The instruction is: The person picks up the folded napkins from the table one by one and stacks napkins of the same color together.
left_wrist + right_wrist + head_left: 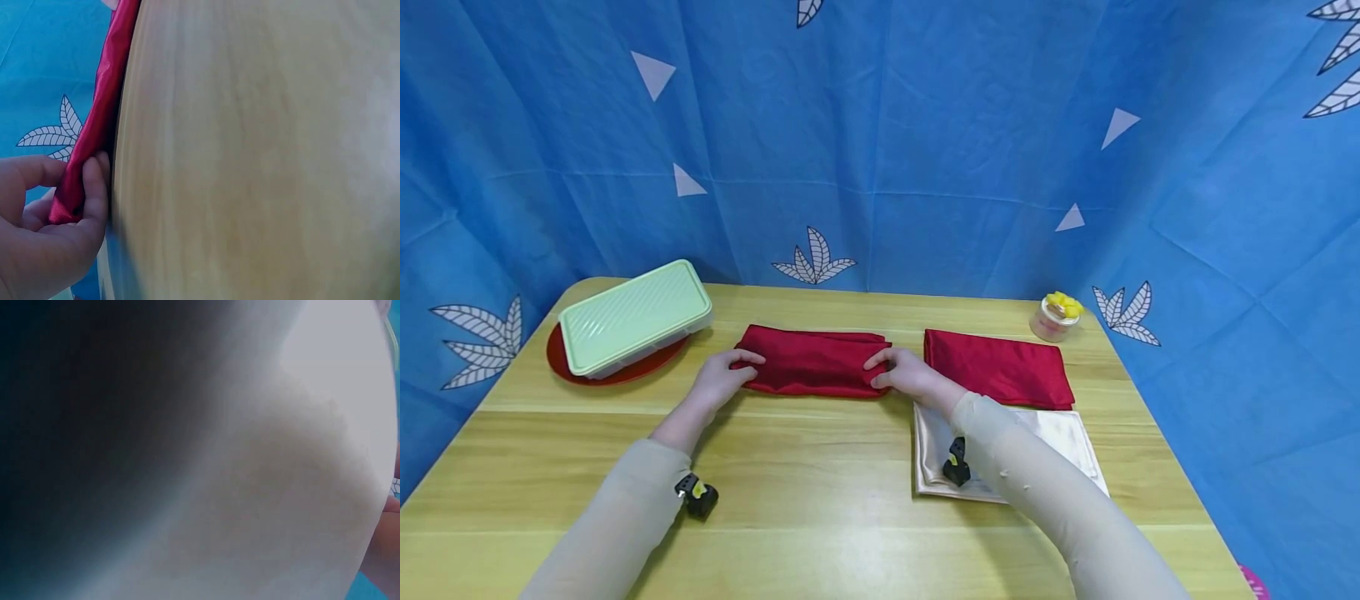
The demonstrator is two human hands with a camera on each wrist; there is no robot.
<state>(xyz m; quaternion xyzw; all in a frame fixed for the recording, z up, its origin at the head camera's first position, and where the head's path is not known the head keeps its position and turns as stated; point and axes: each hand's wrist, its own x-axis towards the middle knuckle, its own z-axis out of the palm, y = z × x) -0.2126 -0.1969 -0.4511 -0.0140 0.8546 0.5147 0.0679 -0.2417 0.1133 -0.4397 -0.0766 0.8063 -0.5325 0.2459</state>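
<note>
A folded red satin cloth [812, 364] lies lengthwise near the back of the table, in the middle of the head view. At its left end my left hand [721, 377] pinches the edge. The left wrist view shows the thumb and fingers of that left hand [59, 231] on either side of the red cloth [94, 128]. My right hand [913, 375] pinches the cloth's right end between thumb and fingers. Sleeve fabric [300, 487] blocks most of the right wrist view, so the right fingertips are hidden there.
Right of my right hand lies a second folded red cloth [1000, 368], overlapping a folded white satin cloth [1052, 433] under my forearm. A green-lidded box [636, 312] rests tilted on a red plate [561, 362] at left. A small jar with yellow top [1054, 321] stands back right.
</note>
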